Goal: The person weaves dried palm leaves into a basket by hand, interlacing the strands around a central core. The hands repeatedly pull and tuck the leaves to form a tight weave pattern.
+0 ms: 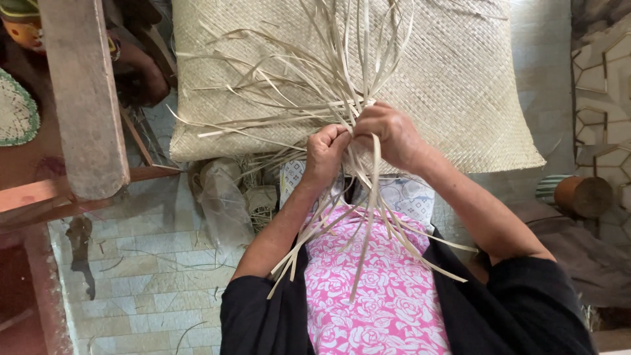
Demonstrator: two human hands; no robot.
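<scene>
A bundle of pale flat straw strips [309, 92] fans out over a woven straw mat [460, 72] that lies on the floor ahead. My left hand [325, 154] is closed round the strips where they gather. My right hand [388, 135] grips the same bundle just beside it, knuckles up. The loose ends of the strips [368, 230] hang down over my lap, across a pink flowered cloth [381, 289].
A wooden post and crossbar [82, 98] stand at the left. A clear plastic bag [223, 197] and loose straw lie under the mat's near edge. A round brown container [585, 196] sits at the right. Another person's arm [141, 66] shows at the top left. The floor is tiled.
</scene>
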